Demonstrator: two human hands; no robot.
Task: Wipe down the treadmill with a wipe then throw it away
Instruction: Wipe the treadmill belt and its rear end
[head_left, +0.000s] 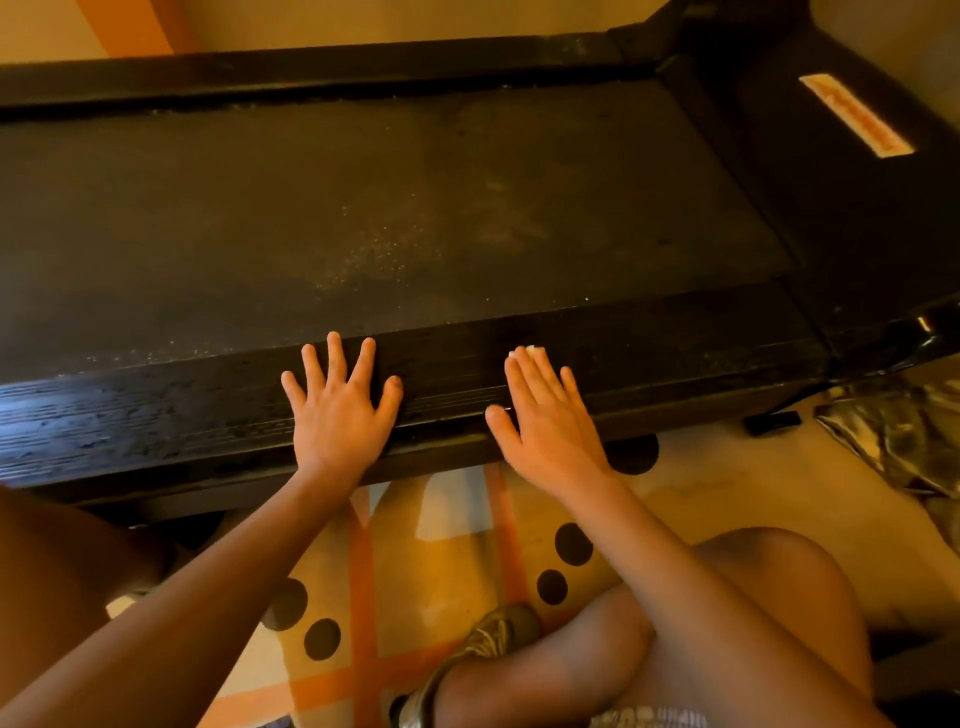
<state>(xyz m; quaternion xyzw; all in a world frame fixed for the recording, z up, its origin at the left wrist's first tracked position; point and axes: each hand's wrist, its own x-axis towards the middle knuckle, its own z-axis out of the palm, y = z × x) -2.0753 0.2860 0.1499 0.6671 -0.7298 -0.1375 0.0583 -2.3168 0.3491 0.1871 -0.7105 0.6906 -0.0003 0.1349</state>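
Stretching across most of the view, the treadmill (857, 234) lies low and dark. Its belt (415, 208) carries pale specks and dull smears, so by my judgement most of the wiping is not yet done. The near side rail (156, 421) of the treadmill shines in patches as if damp. Below that rail a spotted rug (457, 545) covers the floor.

The left hand (340, 410) lies flat on the rail with fingers spread, holding nothing. The right hand (548, 426) lies flat on the same rail nearer the treadmill's motor end, fingers straight and together, pressing down. Only a small white edge of the wipe (531, 351) peeks out past its fingertips.

Several things could go wrong from here:
- With nothing curled round the wipe, a fast stroke could leave it behind or bunch it up, so bare skin drags over the dirt.
- A damp rail could let the bracing left hand slide.
- Leaning weight onto the belt might make it shift.
- Grit swept off the treadmill's edge would fall onto the rug.
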